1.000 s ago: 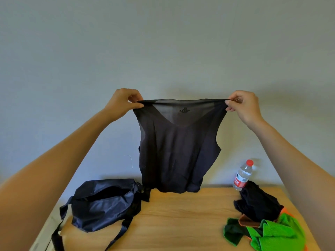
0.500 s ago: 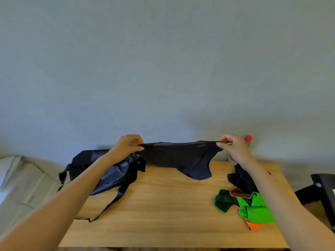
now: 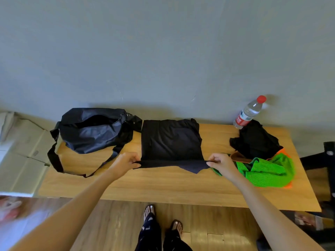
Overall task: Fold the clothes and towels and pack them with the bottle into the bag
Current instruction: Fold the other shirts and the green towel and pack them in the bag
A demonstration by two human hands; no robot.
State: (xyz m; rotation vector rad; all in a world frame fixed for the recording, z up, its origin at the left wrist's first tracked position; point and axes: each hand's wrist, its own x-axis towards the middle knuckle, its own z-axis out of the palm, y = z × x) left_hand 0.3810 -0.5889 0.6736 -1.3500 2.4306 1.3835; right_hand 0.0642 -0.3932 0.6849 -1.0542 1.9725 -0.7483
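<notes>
A black sleeveless top (image 3: 171, 142) lies spread on the wooden table (image 3: 163, 185), its far end against the wall. My left hand (image 3: 125, 163) pinches its near left corner and my right hand (image 3: 222, 164) pinches its near right corner, holding that edge just above the tabletop. An open black bag (image 3: 92, 131) with a long strap sits at the table's left. A clear water bottle (image 3: 249, 112) with a red cap and red label stands at the back right. In front of the bottle is a crumpled black garment (image 3: 255, 140), with green (image 3: 266, 169) and orange (image 3: 288, 185) towels piled beside it.
A grey wall runs behind the table. Cardboard boxes (image 3: 23, 153) stand left of the table. A black chair base (image 3: 319, 160) is at the right. My feet (image 3: 163, 220) stand on the wooden floor at the table's front edge.
The top went from hanging high in the air to lying flat on the table. Both hands came down and toward me, still pinching its corners.
</notes>
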